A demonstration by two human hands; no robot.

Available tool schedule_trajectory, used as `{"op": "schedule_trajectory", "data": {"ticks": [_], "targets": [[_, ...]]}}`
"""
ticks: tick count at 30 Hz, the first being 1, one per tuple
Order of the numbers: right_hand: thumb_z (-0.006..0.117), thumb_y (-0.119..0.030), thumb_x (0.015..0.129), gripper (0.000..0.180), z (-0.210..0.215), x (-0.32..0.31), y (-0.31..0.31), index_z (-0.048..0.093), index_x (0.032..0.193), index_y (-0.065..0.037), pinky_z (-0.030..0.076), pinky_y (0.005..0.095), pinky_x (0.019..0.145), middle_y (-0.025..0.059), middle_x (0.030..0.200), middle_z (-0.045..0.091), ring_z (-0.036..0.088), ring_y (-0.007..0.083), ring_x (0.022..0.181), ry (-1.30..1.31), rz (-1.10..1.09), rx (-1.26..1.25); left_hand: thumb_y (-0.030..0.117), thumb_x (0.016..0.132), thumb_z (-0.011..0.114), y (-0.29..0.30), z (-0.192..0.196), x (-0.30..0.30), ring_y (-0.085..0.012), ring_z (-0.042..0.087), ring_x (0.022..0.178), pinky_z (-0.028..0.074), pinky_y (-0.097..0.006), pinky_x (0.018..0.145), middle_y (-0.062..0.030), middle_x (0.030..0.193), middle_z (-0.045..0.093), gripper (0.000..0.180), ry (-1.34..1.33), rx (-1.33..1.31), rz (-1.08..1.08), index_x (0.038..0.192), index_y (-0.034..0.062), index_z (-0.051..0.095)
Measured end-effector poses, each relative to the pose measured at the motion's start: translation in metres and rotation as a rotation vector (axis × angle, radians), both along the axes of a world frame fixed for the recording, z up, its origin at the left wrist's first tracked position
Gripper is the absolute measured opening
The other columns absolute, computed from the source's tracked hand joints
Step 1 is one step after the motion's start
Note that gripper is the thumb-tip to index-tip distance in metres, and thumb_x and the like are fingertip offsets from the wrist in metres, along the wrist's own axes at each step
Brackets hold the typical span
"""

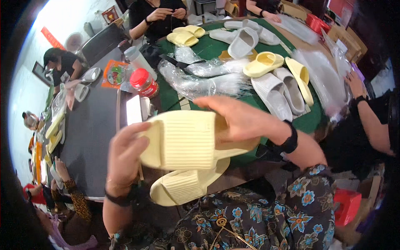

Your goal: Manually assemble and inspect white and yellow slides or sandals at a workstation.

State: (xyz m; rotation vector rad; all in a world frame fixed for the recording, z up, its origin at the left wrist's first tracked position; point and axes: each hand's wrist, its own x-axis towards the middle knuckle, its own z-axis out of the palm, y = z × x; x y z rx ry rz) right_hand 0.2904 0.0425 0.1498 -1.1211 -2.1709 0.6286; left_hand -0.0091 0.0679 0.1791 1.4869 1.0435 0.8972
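A pale yellow slide slipper (187, 139) with a ribbed strap is held up in front of me, its toe pointing left. My left hand (127, 154) is closed on the toe end, fingers bent over its edge. At the strap's foot opening is my right hand (241, 118), one finger stretched along the upper edge and the others partly hidden inside the opening. Beneath it lies a second yellow slipper (183, 187), close to my lap and partly covered by the first. Each of my wrists has a dark band.
On the green table (200, 48) lie grey slippers (271, 89), yellow slippers (183, 36) and clear plastic bags (204, 79). A red-lidded jar (143, 81) and a white phone-like slab (134, 110) stand left. Co-workers sit around; one person's arm (366, 112) reaches in at right.
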Motion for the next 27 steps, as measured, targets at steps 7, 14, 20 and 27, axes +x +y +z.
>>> {"op": "schedule_trajectory", "data": {"ticks": [7,14,20,27], "targets": [[0.06,-0.003,0.078,0.036,-0.119,0.008,-0.007,0.059,0.115,-0.003,0.051,0.0383,0.081,0.0208,0.102,0.067,0.065,0.0377,0.097,0.069,-0.305,-0.374,0.009,0.079,0.075,-0.007,-0.068,-0.005,-0.0303,0.054,0.115,0.045,-0.037,0.098,-0.0174,0.125,0.054,0.056,0.54,0.433,-0.251,0.13,0.0002,0.053],[0.058,-0.001,0.085,0.032,-0.147,0.03,-0.022,0.058,0.118,0.002,0.05,0.0324,0.084,0.0122,0.107,0.067,0.063,0.0192,0.097,0.213,-0.468,-0.525,0.034,0.076,0.08,-0.055,-0.106,-0.029,-0.0406,0.05,0.118,0.045,-0.046,0.098,-0.0241,0.129,0.049,0.078,0.806,0.058,-0.155,0.137,0.0019,0.044],[0.057,-0.006,0.088,0.033,-0.157,0.008,-0.033,0.054,0.119,0.004,0.05,0.0347,0.085,0.0182,0.105,0.067,0.065,0.0243,0.098,0.247,-0.472,-0.54,0.04,0.071,0.083,-0.05,-0.153,0.02,-0.047,0.04,0.128,0.04,-0.049,0.105,-0.0298,0.14,0.037,0.095,0.88,0.36,0.065,0.143,0.0031,0.034],[0.06,-0.011,0.088,0.038,-0.142,0.021,-0.034,0.053,0.123,0.004,0.049,0.0352,0.087,0.0193,0.107,0.066,0.065,0.0267,0.1,0.233,-0.586,-0.53,-0.004,0.069,0.06,-0.021,-0.168,-0.007,-0.0442,0.043,0.125,0.041,-0.048,0.104,-0.0252,0.134,0.044,0.068,0.743,0.449,0.045,0.135,0.0057,0.045]]}}
